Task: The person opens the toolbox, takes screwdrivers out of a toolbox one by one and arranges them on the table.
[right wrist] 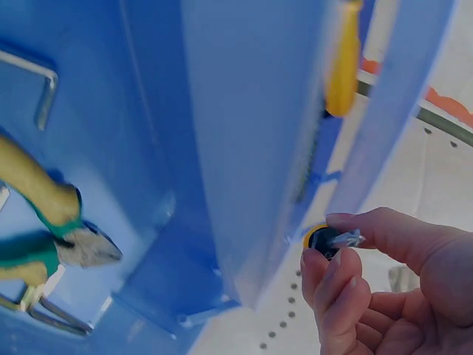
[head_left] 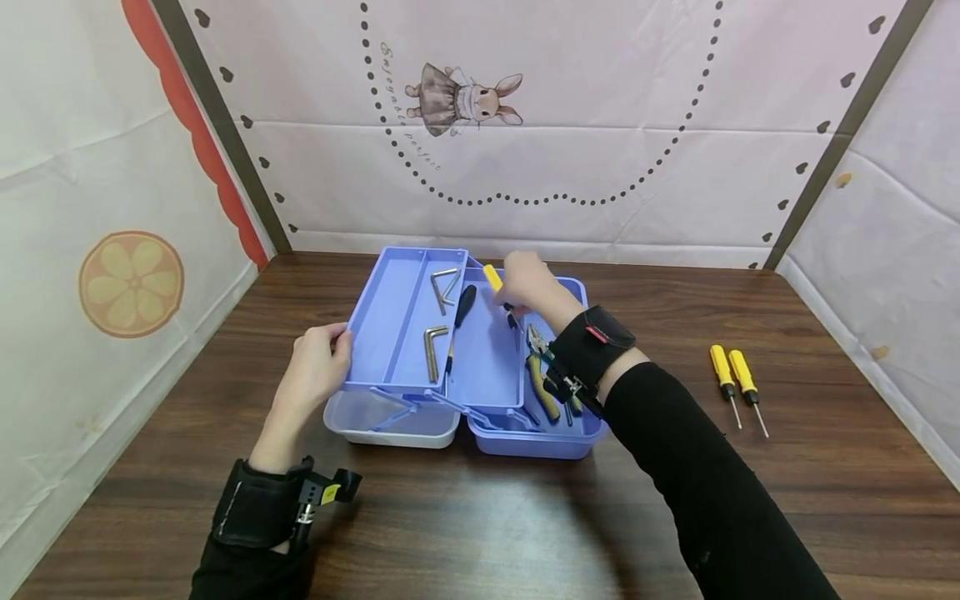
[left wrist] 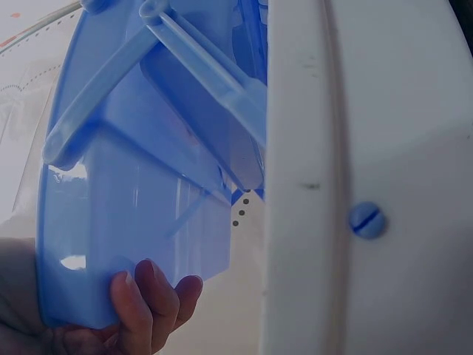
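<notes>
From where I stand, the blue toolbox (head_left: 534, 447) sits unfolded on the table (head_left: 517, 533), its upper tray (head_left: 382, 342) standing out over the toolbox's left side. The person's left hand (head_left: 311, 371) is clamped on that tray's outer edge, presumably to steady it, since the hinge arms (left wrist: 103, 92) could let it swing. The right hand (head_left: 528, 283) is above the toolbox's inner tray (head_left: 480, 379), pinching a yellow-handled screwdriver (head_left: 492, 277) near where handle meets shaft, probably for close control in a tight space. Hex keys (head_left: 430, 354) lie in the upper tray, likely so small pieces stay easy to find, while the bulkier pliers (head_left: 540, 387) rest in the toolbox's deep right-hand bin (head_left: 570, 289). Two loose screwdrivers (head_left: 722, 367) lie side by side to the right of the toolbox, perhaps paired because they look alike.

The head view hides most of the left fingers (left wrist: 137, 310); the left wrist view shows them curled against the tray. The right wrist view catches the held screwdriver almost end-on, and a bent metal key (right wrist: 46, 102) in the toolbox's bin that I cannot pick out in the head view.
</notes>
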